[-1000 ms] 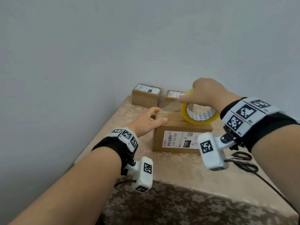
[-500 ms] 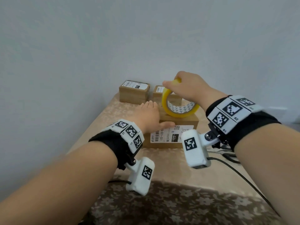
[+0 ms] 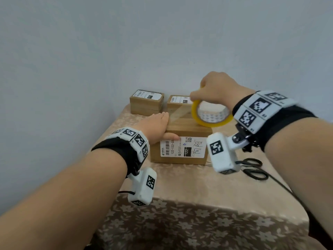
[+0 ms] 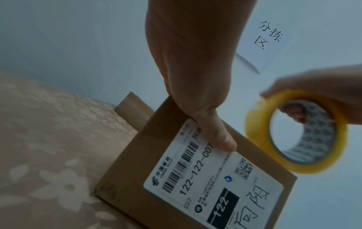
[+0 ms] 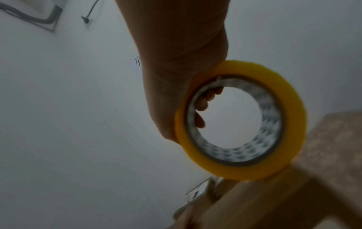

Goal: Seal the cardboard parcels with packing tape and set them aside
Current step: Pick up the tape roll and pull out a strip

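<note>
A cardboard parcel (image 3: 182, 127) (image 4: 127, 162) with a white shipping label stands mid-table. My left hand (image 3: 155, 125) (image 4: 195, 77) lies flat on its left end, fingers straight over the top and thumb pressing the labelled front. My right hand (image 3: 216, 89) (image 5: 176, 77) grips a yellow roll of packing tape (image 3: 210, 121) (image 4: 256, 131) (image 5: 293, 120), fingers through its core, just above the parcel's right end. A clear tape strip (image 3: 177, 113) stretches from the roll to the parcel's left end, by my left fingers.
Two smaller labelled parcels (image 3: 146, 101) (image 3: 178, 101) stand against the back wall. Black scissors (image 3: 252, 168) lie on the table to the right of the parcel. The table (image 3: 180, 186) has a beige floral cloth; walls close in at the back and left.
The right hand has carried the roll rightward over the parcel top, drawing the tape strip out. The left hand has stayed on the parcel's left end, fingers now flatter.
</note>
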A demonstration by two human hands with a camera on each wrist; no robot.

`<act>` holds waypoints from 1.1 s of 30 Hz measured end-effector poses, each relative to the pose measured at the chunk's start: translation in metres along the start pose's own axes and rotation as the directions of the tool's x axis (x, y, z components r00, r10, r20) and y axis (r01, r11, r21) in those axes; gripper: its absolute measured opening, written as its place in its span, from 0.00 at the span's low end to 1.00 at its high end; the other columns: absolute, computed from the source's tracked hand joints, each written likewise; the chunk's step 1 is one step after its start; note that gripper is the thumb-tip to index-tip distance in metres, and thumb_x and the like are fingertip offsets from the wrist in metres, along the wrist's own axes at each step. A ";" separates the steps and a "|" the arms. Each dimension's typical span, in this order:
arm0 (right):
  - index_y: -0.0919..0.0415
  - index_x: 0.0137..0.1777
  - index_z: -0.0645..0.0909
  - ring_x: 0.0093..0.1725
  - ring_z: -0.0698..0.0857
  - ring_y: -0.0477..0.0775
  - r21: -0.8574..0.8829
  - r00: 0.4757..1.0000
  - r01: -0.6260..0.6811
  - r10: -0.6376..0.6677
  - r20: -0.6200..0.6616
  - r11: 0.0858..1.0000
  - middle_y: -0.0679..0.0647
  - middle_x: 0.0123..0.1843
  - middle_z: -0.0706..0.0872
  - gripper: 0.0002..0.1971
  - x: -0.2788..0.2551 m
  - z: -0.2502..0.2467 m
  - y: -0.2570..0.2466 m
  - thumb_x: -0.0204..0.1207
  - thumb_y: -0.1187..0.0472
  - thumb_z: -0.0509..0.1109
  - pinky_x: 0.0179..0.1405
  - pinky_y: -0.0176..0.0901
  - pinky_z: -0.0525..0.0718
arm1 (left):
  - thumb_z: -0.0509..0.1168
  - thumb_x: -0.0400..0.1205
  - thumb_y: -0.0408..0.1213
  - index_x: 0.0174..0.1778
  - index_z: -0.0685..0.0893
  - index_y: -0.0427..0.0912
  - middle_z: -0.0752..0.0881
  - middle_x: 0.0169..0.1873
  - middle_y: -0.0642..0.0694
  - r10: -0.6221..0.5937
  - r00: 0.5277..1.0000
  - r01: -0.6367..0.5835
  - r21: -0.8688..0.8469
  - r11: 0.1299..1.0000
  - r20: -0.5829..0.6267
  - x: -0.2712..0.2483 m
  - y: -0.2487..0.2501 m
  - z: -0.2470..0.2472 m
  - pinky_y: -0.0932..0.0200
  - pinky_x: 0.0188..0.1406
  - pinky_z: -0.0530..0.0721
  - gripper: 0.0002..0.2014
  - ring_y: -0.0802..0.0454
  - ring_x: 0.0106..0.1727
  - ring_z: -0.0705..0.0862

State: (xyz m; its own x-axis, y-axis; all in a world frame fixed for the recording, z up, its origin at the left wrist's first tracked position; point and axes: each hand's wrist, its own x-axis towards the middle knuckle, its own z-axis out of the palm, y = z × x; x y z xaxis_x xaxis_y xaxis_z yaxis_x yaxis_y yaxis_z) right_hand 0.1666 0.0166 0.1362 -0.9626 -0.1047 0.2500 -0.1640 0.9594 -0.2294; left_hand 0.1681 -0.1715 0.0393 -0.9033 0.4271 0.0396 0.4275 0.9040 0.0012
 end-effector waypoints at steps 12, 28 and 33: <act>0.57 0.38 0.79 0.42 0.82 0.56 -0.343 0.984 -0.014 0.075 0.165 0.939 0.51 0.39 0.83 0.23 -0.011 0.007 0.036 0.76 0.35 0.63 0.30 0.41 0.70 | 0.55 0.76 0.68 0.80 0.54 0.33 0.63 0.78 0.38 -0.013 0.990 -0.001 0.095 0.995 0.139 -0.001 0.013 -0.009 0.48 0.76 0.66 0.48 0.42 0.77 0.66; 0.61 0.27 0.68 0.28 0.70 0.54 0.033 0.993 -0.044 0.040 0.112 0.998 0.54 0.26 0.70 0.18 -0.011 0.001 0.017 0.74 0.57 0.68 0.26 0.42 0.65 | 0.61 0.77 0.63 0.79 0.63 0.43 0.73 0.72 0.48 0.142 0.990 -0.141 -0.064 0.988 0.021 0.007 0.016 -0.012 0.54 0.66 0.69 0.39 0.49 0.70 0.73; 0.59 0.26 0.68 0.25 0.73 0.51 0.229 0.994 -0.069 0.049 0.093 0.971 0.52 0.25 0.73 0.21 -0.010 0.010 0.005 0.75 0.51 0.71 0.25 0.41 0.67 | 0.51 0.80 0.65 0.84 0.46 0.42 0.50 0.84 0.45 0.012 0.993 -0.031 0.151 0.988 0.121 -0.005 0.001 -0.017 0.45 0.79 0.55 0.43 0.48 0.83 0.55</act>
State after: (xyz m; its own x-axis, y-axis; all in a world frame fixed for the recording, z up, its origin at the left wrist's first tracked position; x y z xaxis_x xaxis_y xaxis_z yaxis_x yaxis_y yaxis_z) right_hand 0.1733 0.0198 0.1234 -0.9853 -0.0813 0.1502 -0.1419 0.8788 -0.4557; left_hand 0.1734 -0.1734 0.0558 -0.8956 0.4373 -0.0818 0.4448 0.8828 -0.1510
